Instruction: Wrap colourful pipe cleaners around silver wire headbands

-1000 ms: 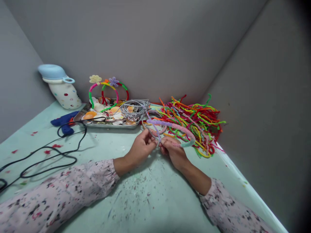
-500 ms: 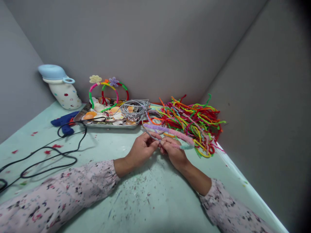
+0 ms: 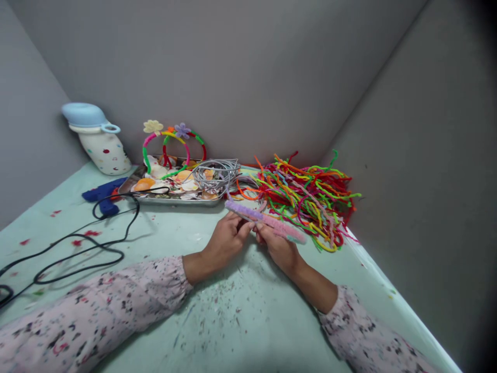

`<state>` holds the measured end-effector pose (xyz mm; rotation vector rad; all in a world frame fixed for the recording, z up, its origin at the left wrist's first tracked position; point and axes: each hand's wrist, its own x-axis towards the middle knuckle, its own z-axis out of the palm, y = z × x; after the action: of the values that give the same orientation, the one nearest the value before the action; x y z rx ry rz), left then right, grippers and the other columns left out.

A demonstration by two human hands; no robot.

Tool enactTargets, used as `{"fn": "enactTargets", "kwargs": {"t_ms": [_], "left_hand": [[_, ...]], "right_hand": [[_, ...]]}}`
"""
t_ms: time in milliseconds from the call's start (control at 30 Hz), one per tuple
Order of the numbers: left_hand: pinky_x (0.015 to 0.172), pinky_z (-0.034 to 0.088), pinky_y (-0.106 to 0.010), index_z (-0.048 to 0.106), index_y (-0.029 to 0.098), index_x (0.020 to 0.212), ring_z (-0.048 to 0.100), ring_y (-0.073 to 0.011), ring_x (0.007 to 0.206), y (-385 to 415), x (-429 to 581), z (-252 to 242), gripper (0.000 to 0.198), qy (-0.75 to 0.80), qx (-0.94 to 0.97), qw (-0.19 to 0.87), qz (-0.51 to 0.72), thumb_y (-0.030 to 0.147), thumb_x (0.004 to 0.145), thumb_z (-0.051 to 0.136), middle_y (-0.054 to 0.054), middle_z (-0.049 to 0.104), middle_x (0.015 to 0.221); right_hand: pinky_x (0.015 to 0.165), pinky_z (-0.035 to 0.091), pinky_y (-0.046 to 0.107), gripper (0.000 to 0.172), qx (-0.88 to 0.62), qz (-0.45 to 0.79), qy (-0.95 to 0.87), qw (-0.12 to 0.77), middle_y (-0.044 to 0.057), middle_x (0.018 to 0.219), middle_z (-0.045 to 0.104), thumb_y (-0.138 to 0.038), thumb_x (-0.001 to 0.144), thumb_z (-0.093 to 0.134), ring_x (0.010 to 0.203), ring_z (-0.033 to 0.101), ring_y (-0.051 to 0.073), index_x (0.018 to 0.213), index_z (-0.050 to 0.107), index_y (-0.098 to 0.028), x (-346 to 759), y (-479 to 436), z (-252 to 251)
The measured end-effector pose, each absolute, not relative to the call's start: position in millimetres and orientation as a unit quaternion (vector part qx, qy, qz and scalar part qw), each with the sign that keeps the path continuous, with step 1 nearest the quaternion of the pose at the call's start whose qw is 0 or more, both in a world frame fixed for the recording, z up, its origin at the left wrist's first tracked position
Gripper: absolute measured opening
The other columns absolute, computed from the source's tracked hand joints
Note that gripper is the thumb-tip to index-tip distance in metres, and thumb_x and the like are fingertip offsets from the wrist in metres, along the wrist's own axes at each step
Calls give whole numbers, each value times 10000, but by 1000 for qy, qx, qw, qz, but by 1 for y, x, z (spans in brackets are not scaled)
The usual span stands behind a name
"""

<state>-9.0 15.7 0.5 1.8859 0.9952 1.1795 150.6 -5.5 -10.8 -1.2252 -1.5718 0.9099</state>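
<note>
Pale pink, dark-flecked sleeves (image 3: 104, 305) come in from the near corners, over a mint-green desk (image 3: 248, 331) marked with specks and smears. Beyond the cuffs, the left hand (image 3: 223, 241) and the right hand (image 3: 281, 253) meet with their fingertips almost touching. Both are curled nearly closed, thumbs pressed to fingers, pinching a fuzzy loop (image 3: 267, 221) between them; the exact spot under the fingertips is hidden. The loop lies at the tips of both hands, its band crossing over the right fingers.

Seen nearly edge-on, it looks long and narrow. Its long axis slants from upper left, where it is lavender, through pink to a pale green end at lower right.

To the left, a black cord (image 3: 123, 241) winds across the desk, and past it lies a blue glue gun (image 3: 101, 192). Farther back, a metal tray (image 3: 174, 202) holds shells (image 3: 157, 187), with a coil of grey wire (image 3: 217, 173) at its right end. Colourful pipe cleaners (image 3: 310, 194) are heaped to the right. Two flower-topped hoops (image 3: 166, 135) stand in the tray, and a white bottle (image 3: 104, 147) with a blue lid stands at far left.
</note>
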Motion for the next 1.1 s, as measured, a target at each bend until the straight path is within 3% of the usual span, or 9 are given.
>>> {"fn": "enactTargets", "kwargs": {"t_ms": [433, 733, 1100], "left_hand": [[607, 401, -272, 667, 164, 731, 539, -168, 671, 20, -9, -3, 184, 429, 699, 397, 411, 264, 843, 562, -25, 631, 690], [603, 397, -266, 628, 151, 717, 537, -164, 666, 22, -9, -2, 138, 463, 701, 373, 394, 225, 811, 559, -31, 627, 692], [616, 386, -285, 607, 152, 735, 518, -167, 637, 21, -8, -3, 188, 476, 710, 375, 358, 282, 849, 533, -28, 604, 671]], "right_hand": [[549, 382, 276, 270, -521, 362, -620, 461, -21, 538, 514, -277, 813, 493, 531, 482, 135, 557, 531, -201, 149, 2, -19], [585, 406, 271, 258, -544, 332, -632, 440, -21, 548, 547, -298, 817, 499, 559, 527, 143, 577, 532, -208, 148, -1, -18], [549, 410, 268, 199, -553, 387, -577, 459, -20, 556, 564, -311, 806, 513, 539, 533, 144, 670, 597, -192, 146, 3, -26]]}}
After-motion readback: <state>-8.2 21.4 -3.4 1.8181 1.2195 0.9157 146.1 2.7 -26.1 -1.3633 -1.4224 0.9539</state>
